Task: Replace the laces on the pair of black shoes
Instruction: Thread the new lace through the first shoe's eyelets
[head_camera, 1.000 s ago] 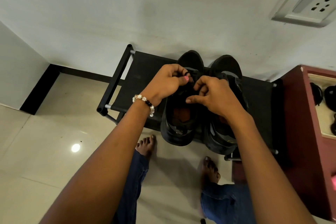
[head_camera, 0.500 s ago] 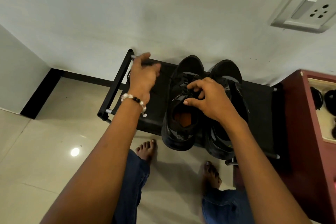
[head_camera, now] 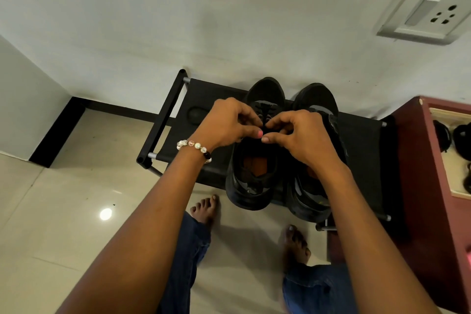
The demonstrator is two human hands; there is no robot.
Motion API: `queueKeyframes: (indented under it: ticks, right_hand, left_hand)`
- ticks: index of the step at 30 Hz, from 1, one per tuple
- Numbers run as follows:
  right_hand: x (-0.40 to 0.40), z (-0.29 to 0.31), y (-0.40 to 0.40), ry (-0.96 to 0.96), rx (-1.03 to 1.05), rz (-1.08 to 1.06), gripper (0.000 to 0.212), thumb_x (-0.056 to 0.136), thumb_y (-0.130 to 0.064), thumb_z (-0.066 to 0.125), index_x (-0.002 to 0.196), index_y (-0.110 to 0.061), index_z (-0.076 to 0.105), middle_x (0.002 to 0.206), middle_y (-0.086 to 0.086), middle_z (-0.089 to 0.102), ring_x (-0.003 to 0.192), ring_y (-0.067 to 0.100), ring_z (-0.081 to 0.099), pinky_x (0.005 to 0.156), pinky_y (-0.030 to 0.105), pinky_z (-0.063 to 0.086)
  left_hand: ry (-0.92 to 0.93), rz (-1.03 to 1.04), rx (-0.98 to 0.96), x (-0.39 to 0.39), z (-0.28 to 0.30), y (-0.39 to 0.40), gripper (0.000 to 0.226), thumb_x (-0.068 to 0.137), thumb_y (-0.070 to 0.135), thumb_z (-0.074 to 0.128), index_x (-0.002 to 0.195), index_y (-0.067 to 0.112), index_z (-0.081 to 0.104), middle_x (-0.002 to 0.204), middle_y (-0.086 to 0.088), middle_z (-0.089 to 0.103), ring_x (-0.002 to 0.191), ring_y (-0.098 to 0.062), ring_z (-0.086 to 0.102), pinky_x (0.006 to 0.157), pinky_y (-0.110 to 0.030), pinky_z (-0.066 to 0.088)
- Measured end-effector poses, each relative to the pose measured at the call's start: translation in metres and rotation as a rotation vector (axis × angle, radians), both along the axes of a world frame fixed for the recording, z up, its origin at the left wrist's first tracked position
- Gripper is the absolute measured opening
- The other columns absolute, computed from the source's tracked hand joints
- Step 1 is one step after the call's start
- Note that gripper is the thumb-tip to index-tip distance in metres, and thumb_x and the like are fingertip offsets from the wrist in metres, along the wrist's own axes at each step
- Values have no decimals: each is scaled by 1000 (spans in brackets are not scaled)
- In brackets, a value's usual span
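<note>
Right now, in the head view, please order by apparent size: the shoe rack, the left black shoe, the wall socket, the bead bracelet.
1. shoe rack
2. left black shoe
3. wall socket, possibly shrunk by distance
4. bead bracelet

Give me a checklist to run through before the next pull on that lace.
1. Both hands on the same shoe: ok; left hand and right hand meet over the left shoe.
2. Lace pinched by both hands: cannot tell; the fingers curl together there, the lace end is hidden.
3. Shoe seated on the rack: ok, though its heel overhangs the front edge.
4. Right shoe out of the way: ok, beside it and untouched.
5. Which eyelet is next: cannot tell.
</note>
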State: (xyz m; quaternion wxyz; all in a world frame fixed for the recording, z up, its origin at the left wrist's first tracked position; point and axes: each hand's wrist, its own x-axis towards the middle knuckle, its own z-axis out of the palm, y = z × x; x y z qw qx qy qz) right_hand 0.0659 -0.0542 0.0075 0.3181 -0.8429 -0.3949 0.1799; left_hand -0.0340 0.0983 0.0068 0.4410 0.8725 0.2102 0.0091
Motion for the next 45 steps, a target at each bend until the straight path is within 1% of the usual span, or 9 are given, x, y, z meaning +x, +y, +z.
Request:
queueKeyframes:
  ticks: [7, 14, 18, 27, 31, 35, 39, 42, 45]
  right_hand:
    - [1, 1, -2, -67, -101, 46, 48, 69, -32, 85, 111, -14, 69, 94, 0, 65, 80, 11, 62, 76, 21, 51]
    - [-11, -3, 4, -152, -217, -51, 37, 77, -35, 79, 76, -3, 61, 81, 11, 63, 78, 24, 58, 70, 40, 51]
    - [-20, 0, 3, -127, -241, -75, 39, 83, -33, 73, 63, -10, 49, 60, 4, 50, 61, 23, 53, 53, 29, 39]
    - [-22, -5, -1, -97, -182, -191, 37, 88, -17, 63, 57, -7, 44, 50, 3, 41, 45, 20, 41, 45, 24, 26]
    - [-18, -7, -5, -87, -168, -195, 35, 88, -21, 65, 62, 0, 54, 52, 7, 49, 48, 25, 51, 45, 29, 39]
    - [-22, -8, -2, -115, -156, -172, 32, 87, -28, 65, 72, 0, 62, 60, 12, 59, 56, 29, 59, 53, 38, 51]
    - [-29, -12, 1, -209, -210, -110, 21, 89, -23, 61, 82, -3, 59, 72, 10, 59, 66, 30, 59, 62, 40, 53]
    - [-29, -12, 2, -230, -250, -106, 20, 91, -20, 59, 79, -6, 52, 72, 9, 55, 67, 29, 55, 60, 34, 42]
    - [-30, -11, 3, -248, -294, -105, 19, 93, -18, 56, 79, -9, 48, 73, 8, 51, 69, 30, 51, 60, 33, 35]
  left_hand:
    - [-28, 5, 137, 3, -5, -2, 12, 82, 22, 76, 93, 18, 76, 84, 0, 73, 68, -14, 68, 74, -29, 59]
    - [63, -48, 119, 0, -4, 1, 36, 65, 35, 87, 87, 22, 62, 81, 7, 63, 72, -6, 60, 68, -21, 51]
    - [87, -70, 237, -1, -6, -2, 34, 71, 36, 83, 93, 21, 62, 83, 8, 60, 76, -8, 59, 70, -21, 51]
    - [-12, 58, 255, -5, -5, -9, 25, 79, 24, 72, 102, 26, 63, 71, 11, 57, 68, -6, 56, 62, -19, 40]
    - [-43, 8, 326, -5, -6, -10, 24, 83, 33, 70, 107, 30, 69, 76, 5, 66, 73, -9, 60, 78, -33, 53]
    - [-119, 36, 413, -1, -9, -10, 26, 83, 49, 67, 98, 29, 74, 92, 6, 64, 84, -11, 59, 73, -33, 53]
    - [-92, 14, 505, 9, -12, -19, 18, 88, 37, 63, 95, 22, 70, 93, 3, 59, 84, -15, 57, 69, -31, 49]
    - [-79, 76, 371, 12, -15, -21, 19, 92, 29, 57, 90, 13, 66, 86, 0, 60, 75, -15, 57, 65, -30, 47]
    - [12, 172, -30, 14, -13, -22, 26, 97, 26, 52, 77, 10, 59, 72, 2, 56, 64, -10, 52, 60, -20, 41]
